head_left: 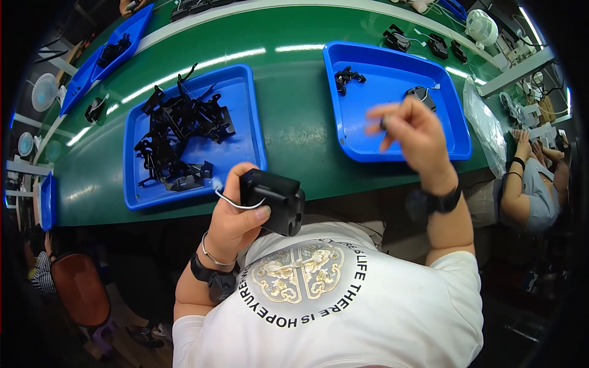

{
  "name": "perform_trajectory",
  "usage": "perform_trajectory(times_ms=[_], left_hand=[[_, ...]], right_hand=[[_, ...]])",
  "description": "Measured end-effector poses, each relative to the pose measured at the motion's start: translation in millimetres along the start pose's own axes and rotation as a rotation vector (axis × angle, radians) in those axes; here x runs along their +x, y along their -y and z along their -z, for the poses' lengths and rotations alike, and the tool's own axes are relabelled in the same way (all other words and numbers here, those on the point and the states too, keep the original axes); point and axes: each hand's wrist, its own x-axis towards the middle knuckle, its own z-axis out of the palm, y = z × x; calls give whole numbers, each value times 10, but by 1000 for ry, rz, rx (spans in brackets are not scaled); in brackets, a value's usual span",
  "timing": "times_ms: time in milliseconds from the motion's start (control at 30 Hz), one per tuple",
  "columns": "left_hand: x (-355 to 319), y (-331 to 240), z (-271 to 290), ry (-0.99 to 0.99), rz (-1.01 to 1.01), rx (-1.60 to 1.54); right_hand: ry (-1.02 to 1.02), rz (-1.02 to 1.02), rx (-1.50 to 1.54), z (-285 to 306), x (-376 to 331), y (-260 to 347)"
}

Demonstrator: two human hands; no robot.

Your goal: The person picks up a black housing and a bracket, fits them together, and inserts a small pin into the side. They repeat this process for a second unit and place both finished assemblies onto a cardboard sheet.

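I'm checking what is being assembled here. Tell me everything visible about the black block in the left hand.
The black block is a boxy, matte part that looks like plastic, with rounded corners and a small recess on its lower right face. A thin white wire loops from its left side. The left hand grips it from the left, thumb across its lower edge, holding it tilted in front of the chest, just off the green table's near edge.

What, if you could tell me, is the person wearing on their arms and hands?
Both hands are bare, without gloves. The left hand has a thin silver bangle and a black strap at the wrist. The right hand has a black wristband. White short sleeves leave both forearms uncovered.
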Motion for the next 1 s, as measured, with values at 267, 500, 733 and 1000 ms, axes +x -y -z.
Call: perform_trajectory(times_ms=[267,500,733,1000], left_hand=[[44,95,-30,-193,-52,164],[47,145,-6,-284,-88,87],[-5,135,-49,-279,-34,51],[14,186,-19,-287,-38,83]], right_hand=[[255,-342,312,-479,-428,-235],[297,128,-272,-756,-358,-227],[376,365,-517,-818,-308,-306],[341,283,-451,-850,-348,-333]])
